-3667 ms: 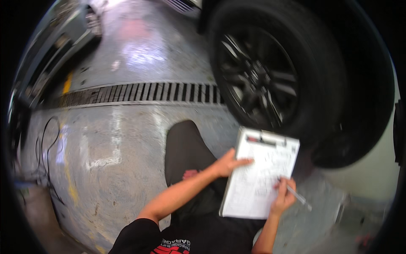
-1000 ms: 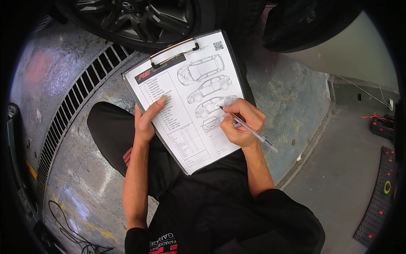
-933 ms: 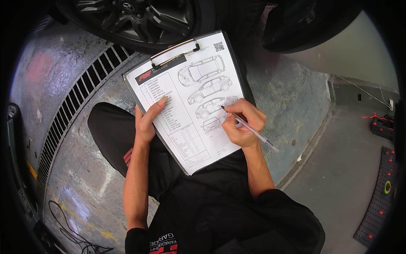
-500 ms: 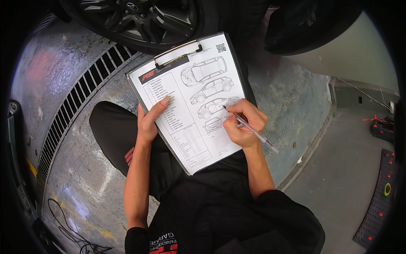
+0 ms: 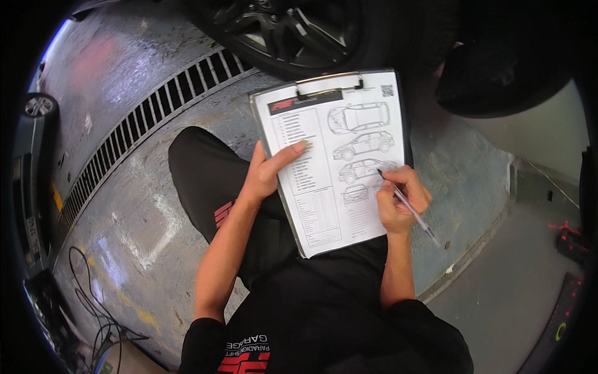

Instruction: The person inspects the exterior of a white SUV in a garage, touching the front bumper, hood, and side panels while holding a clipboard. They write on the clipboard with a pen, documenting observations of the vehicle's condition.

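A clipboard (image 5: 253,115) with a metal clip (image 5: 329,77) rests over my lap, tilted slightly. Clamped to it is a white form (image 5: 324,218), with a printed list at the left and outline drawings of a car down the right. My left hand (image 5: 269,171) grips the board's left edge, its thumb lying on the list and the other fingers hidden beneath. In my right hand (image 5: 405,201) a clear pen (image 5: 418,217) with a dark tip is pinched. Its tip is at the third car drawing from the top; whether it touches the paper I cannot tell.
A dark car wheel (image 5: 311,37) stands just beyond the board. A slotted floor drain (image 5: 143,121) curves along the left. Black cables (image 5: 93,305) lie at the lower left, near another car (image 5: 31,187). A dark perforated panel (image 5: 564,311) is at the right edge.
The view has shifted, so the clipboard and both hands appear farther right and look less turned. Both grips are the same, and the pen tip stays on the third drawing.
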Demonstrator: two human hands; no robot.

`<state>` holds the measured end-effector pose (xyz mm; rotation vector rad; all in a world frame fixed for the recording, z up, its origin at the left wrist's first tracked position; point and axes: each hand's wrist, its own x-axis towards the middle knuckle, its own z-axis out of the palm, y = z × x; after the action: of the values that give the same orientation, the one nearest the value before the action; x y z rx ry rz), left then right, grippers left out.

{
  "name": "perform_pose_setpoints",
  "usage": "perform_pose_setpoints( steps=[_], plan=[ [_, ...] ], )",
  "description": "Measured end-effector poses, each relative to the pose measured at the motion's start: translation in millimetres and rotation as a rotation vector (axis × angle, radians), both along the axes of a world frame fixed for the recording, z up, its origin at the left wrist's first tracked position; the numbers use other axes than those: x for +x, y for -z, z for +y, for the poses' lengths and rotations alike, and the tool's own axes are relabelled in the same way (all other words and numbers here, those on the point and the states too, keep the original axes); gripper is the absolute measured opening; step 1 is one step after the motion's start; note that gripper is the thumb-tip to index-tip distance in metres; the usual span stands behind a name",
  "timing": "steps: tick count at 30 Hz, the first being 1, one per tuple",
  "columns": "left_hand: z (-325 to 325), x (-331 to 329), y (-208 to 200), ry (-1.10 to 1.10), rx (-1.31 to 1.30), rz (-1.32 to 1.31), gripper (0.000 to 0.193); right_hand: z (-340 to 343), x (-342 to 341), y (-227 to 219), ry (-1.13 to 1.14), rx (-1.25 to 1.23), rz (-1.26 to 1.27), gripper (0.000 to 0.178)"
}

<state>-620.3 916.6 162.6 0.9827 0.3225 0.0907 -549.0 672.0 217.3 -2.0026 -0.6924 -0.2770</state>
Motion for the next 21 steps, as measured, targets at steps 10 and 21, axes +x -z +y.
perform_pose_setpoints(
  steps=[10,21],
  plan=[
    [1.2,-2.2,1.9,-0.025,0.015,0.042,0.035,2.3,5.2,-6.7,-0.041,-0.076,-0.032,0.011],
    [0.4,-1.1,4.4,-0.026,0.033,0.036,0.037,-0.9,2.1,-3.7,0.023,-0.047,0.000,0.010]
  ],
)
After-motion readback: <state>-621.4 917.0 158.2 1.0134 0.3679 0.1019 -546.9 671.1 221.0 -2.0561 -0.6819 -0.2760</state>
